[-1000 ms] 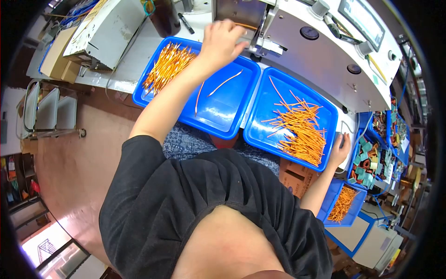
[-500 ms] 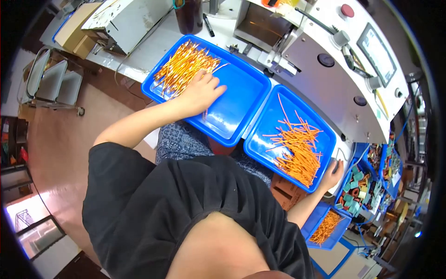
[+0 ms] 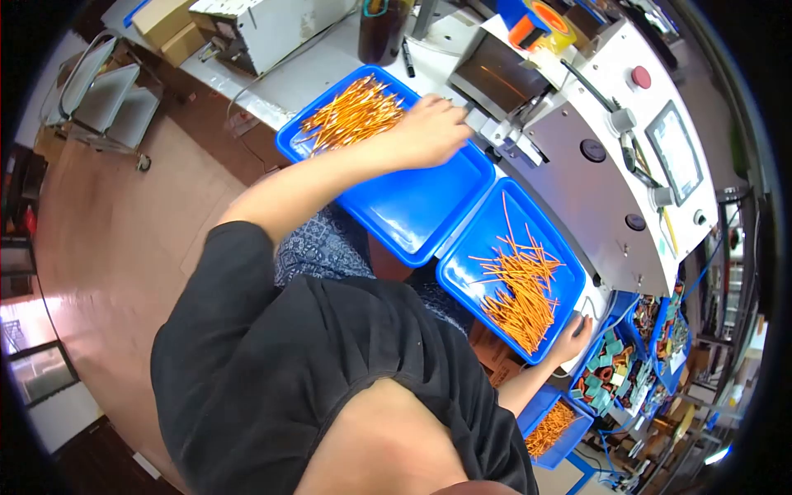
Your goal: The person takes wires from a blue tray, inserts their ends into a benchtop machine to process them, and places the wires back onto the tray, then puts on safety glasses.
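Note:
My left hand [image 3: 431,132] is over the far edge of the left blue tray [image 3: 421,227], close to the machine's front. Its fingers are bent together; whatever they hold, if anything, is hidden. Behind it, a pile of orange wires with pale ends [image 3: 351,114] lies in that tray. Loose orange wires [image 3: 521,297] fill part of the right blue tray [image 3: 466,276]. At that tray's near right corner, my right hand [image 3: 571,340] is closed around a small dark object [image 3: 581,325], mostly covered by the fingers.
A grey and white machine [image 3: 606,190] with a screen and red button stands behind the trays. A dark drink container [image 3: 383,33] and a black marker [image 3: 408,59] are at the back. On the right are a bin of wires [image 3: 551,429] and bins of coloured parts [image 3: 609,371].
My left hand has moved from the wire pile toward the machine. My right hand stays by the right tray's corner, around the dark object. The whole view has shifted slightly.

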A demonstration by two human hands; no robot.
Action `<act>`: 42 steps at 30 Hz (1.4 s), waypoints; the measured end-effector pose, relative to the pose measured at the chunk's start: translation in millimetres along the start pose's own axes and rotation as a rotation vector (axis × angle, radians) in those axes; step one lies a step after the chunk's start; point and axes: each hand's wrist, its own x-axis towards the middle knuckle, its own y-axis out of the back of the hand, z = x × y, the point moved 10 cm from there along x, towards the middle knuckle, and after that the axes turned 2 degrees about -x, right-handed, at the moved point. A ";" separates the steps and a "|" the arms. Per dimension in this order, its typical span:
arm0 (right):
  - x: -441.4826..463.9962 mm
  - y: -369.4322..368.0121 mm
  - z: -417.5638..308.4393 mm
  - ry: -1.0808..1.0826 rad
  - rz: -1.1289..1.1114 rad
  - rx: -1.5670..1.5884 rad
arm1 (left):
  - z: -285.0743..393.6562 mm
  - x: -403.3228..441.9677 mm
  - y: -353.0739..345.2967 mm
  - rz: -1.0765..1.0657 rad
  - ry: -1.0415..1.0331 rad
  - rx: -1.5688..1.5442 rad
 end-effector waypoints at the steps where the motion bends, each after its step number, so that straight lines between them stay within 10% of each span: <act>1: -0.3 0.6 -0.2 0.009 0.011 -0.007 | 3.3 13.1 -1.6 0.031 0.025 -0.042; 15: 0.5 -0.9 5.9 0.052 0.026 0.012 | -6.2 67.5 -1.2 0.362 0.073 0.069; 39: -0.4 3.5 -3.2 0.042 0.035 0.010 | -6.9 52.3 -12.3 0.126 -0.093 0.220; 42: -0.9 3.7 -2.6 0.031 0.033 0.017 | -27.4 37.2 -4.3 -0.060 0.132 0.081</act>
